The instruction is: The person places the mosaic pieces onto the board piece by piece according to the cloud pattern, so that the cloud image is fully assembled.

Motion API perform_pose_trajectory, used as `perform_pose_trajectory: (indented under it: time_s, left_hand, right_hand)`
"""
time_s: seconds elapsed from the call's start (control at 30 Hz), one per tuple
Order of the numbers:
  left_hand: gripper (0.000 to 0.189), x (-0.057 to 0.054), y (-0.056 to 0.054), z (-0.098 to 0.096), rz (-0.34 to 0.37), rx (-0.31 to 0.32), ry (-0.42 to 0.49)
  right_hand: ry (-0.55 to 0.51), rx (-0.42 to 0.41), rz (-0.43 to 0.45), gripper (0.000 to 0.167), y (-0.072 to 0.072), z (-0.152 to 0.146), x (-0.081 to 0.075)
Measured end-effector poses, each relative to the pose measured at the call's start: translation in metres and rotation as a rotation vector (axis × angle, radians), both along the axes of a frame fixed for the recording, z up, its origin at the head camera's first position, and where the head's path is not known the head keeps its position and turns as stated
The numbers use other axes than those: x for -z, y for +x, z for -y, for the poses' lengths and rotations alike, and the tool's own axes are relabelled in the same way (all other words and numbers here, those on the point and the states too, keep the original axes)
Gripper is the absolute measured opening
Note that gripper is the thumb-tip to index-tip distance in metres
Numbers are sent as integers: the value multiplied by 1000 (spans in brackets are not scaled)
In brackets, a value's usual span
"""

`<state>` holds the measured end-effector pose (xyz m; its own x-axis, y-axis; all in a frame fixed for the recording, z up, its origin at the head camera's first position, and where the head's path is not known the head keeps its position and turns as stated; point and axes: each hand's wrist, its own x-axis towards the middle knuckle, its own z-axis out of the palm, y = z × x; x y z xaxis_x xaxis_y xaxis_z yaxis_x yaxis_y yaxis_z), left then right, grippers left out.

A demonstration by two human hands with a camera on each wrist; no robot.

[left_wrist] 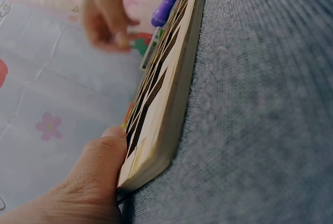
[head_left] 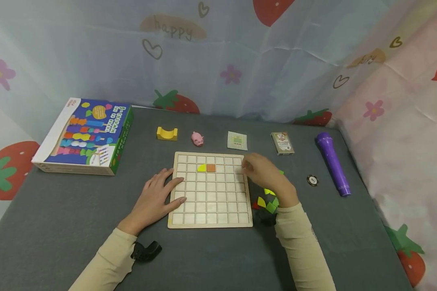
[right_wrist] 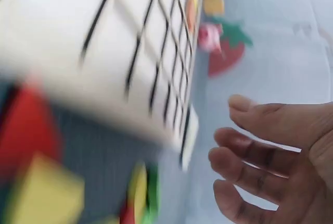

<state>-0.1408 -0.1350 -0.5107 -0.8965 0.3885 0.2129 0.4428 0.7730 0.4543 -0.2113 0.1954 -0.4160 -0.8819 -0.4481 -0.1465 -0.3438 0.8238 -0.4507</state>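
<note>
A wooden grid board (head_left: 211,208) lies flat on the grey table. On it sit a yellow quarter-round piece (head_left: 202,167) and an orange square piece (head_left: 211,167), side by side in the second row. My left hand (head_left: 151,202) rests at the board's left edge with spread fingers, its thumb (left_wrist: 104,151) over the rim. Above the board's upper right corner is my right hand (head_left: 264,173), loosely bent. In the right wrist view its thumb and fingers (right_wrist: 260,177) stand apart with nothing between them. Loose coloured pieces (head_left: 271,206), partly hidden by the right arm, lie beside the board.
Behind the board stand a yellow arched block (head_left: 166,133), a pink pig figure (head_left: 197,138), a small pale green card (head_left: 237,140) and a card box (head_left: 282,143). A game box (head_left: 87,135) is at left; a round chip (head_left: 312,180) and a purple microphone-shaped object (head_left: 333,163) are at right.
</note>
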Motion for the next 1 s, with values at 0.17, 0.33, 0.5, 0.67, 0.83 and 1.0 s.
perform_pose_trajectory:
  time_s: [0.17, 0.33, 0.5, 0.67, 0.83, 1.0]
  left_hand:
    - [61, -2, 0, 2, 4, -15, 5]
    - [61, 0, 0, 2, 7, -10, 10]
    - [62, 2, -1, -1, 11, -5, 11]
    - [62, 2, 0, -1, 10, -6, 10]
    - [62, 1, 0, -2, 7, -10, 11]
    - [62, 1, 0, -1, 4, -14, 7]
  right_hand:
    - [30, 79, -1, 11, 5, -43, -4]
    - [77, 41, -40, 18, 10, -71, 8]
    - [100, 10, -52, 26, 14, -82, 18]
    - [92, -5, -82, 26, 15, -84, 23]
    - [96, -9, -81, 24, 15, -83, 24]
    - [124, 1, -97, 23, 14, -82, 25]
